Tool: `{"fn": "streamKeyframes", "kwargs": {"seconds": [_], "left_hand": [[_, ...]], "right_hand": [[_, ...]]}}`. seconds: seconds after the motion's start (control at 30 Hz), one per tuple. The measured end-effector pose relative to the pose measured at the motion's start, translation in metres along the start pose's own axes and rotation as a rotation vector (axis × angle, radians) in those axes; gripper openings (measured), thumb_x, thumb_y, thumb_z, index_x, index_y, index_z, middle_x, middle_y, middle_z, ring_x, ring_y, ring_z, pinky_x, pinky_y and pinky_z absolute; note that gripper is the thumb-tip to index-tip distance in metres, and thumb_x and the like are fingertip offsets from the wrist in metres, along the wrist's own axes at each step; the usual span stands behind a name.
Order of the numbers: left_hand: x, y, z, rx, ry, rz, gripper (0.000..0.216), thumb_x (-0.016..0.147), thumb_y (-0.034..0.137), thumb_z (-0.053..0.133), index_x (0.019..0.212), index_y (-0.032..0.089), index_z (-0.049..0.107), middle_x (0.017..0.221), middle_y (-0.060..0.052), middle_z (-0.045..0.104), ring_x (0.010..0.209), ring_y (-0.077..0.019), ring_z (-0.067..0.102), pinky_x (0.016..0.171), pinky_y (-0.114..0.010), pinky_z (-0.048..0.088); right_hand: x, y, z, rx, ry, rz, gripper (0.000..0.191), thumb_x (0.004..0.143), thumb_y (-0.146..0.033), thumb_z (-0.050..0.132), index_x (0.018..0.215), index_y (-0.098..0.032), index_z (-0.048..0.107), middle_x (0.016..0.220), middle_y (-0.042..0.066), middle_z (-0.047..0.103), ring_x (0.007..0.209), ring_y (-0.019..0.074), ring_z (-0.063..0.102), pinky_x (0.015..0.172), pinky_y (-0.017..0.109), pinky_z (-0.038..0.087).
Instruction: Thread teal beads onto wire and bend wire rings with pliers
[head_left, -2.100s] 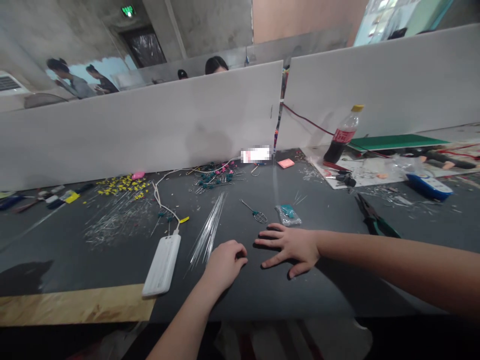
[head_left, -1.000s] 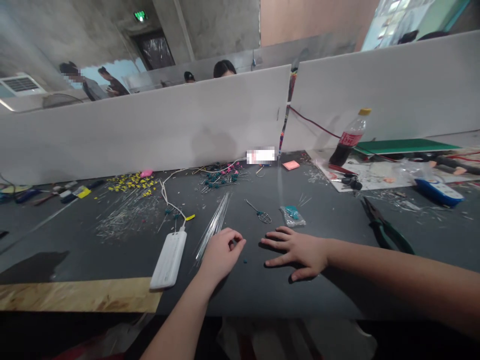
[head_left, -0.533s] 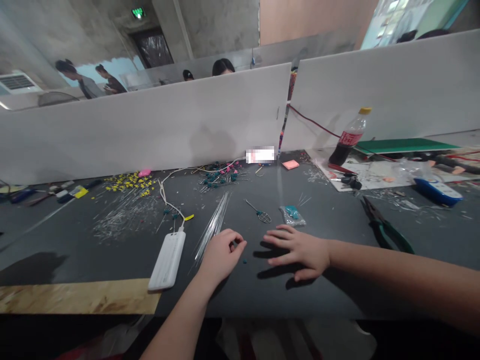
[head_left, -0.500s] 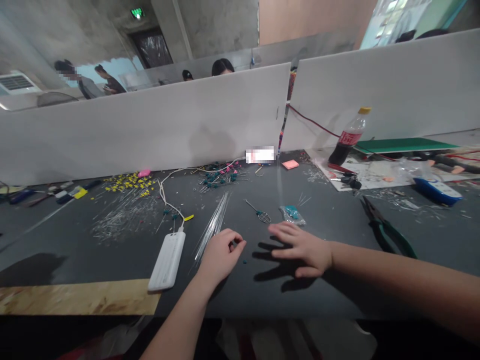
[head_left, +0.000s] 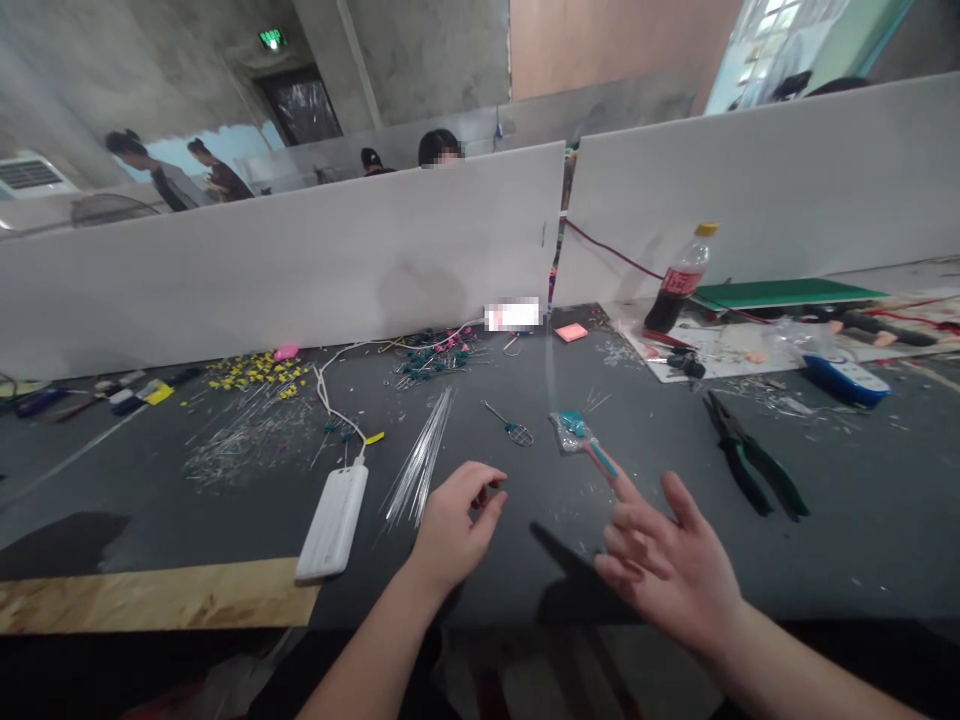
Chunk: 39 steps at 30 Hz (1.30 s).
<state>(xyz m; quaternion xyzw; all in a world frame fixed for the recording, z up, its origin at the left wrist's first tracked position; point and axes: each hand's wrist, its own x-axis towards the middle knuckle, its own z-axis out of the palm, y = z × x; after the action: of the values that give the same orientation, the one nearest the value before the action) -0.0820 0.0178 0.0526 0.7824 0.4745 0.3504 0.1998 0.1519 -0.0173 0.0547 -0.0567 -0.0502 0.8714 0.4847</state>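
My left hand (head_left: 463,515) is above the table, right of the bundle of thin straight wires (head_left: 421,455). Its fingers curl, thumb and forefinger tips close together; whatever lies between them is hidden. My right hand (head_left: 667,560) is turned partly palm up, forefinger and thumb stretched out, the other fingers bent. Along the forefinger's tip shows a teal strip (head_left: 604,459); it appears to lie on the finger. That fingertip is beside a small clear bag (head_left: 568,430) with teal material. Between the hands, farther back, lies a small wire piece with an oval mesh end (head_left: 519,434) and teal on it.
A white power bank (head_left: 334,520) with a cable lies left. Behind are yellow-tipped pieces (head_left: 259,372), loose wires (head_left: 247,450) and teal-and-pink pieces (head_left: 431,355). Green-handled pliers (head_left: 754,455), a cola bottle (head_left: 679,282) and a blue-white object (head_left: 847,380) are right. A white partition (head_left: 300,260) stands behind.
My right hand has turned from palm down to partly palm up, its forefinger pointing toward the clear bag, with teal now on that finger. The left hand has shifted slightly right.
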Motion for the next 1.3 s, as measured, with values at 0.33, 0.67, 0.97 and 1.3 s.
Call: {"fn": "streamKeyframes", "kwargs": {"seconds": [0.33,0.67,0.97,1.3], "left_hand": [[-0.023,0.055,0.032,0.352,0.111,0.616,0.051,0.094,0.034,0.039,0.137,0.006,0.044,0.131,-0.018,0.057,0.130,-0.0287,0.043,0.106,-0.043,0.035],[-0.019,0.066,0.054,0.346,0.237,0.652,0.058,0.097,0.046,0.026,0.125,0.006,0.057,0.120,-0.015,0.067,0.125,-0.0254,0.049,0.109,-0.042,0.029],[-0.018,0.062,0.053,0.409,0.200,0.652,0.055,0.096,0.045,0.030,0.123,0.007,0.059,0.122,-0.016,0.065,0.125,-0.0269,0.049,0.109,-0.044,0.027],[-0.021,0.065,0.056,0.355,0.203,0.604,0.042,0.093,0.037,0.039,0.122,0.015,0.059,0.125,-0.015,0.061,0.120,-0.0269,0.051,0.105,-0.046,0.032]], "right_hand": [[-0.017,0.016,-0.003,-0.023,-0.048,0.112,0.063,0.083,-0.067,0.041,0.131,-0.028,0.053,0.113,0.006,0.062,0.098,0.0218,0.054,0.083,0.035,0.040],[-0.027,0.014,0.000,-0.073,-0.108,0.113,0.063,0.087,-0.067,0.032,0.128,-0.026,0.056,0.126,0.006,0.058,0.106,0.0230,0.052,0.086,0.033,0.040],[-0.025,0.016,-0.004,-0.053,-0.096,0.117,0.061,0.089,-0.064,0.031,0.130,-0.024,0.053,0.126,0.008,0.058,0.106,0.0209,0.053,0.076,0.027,0.042],[-0.024,0.016,-0.011,-0.164,-0.033,0.115,0.061,0.090,-0.066,0.026,0.131,-0.029,0.052,0.126,0.005,0.058,0.111,0.0216,0.053,0.084,0.031,0.040]]}}
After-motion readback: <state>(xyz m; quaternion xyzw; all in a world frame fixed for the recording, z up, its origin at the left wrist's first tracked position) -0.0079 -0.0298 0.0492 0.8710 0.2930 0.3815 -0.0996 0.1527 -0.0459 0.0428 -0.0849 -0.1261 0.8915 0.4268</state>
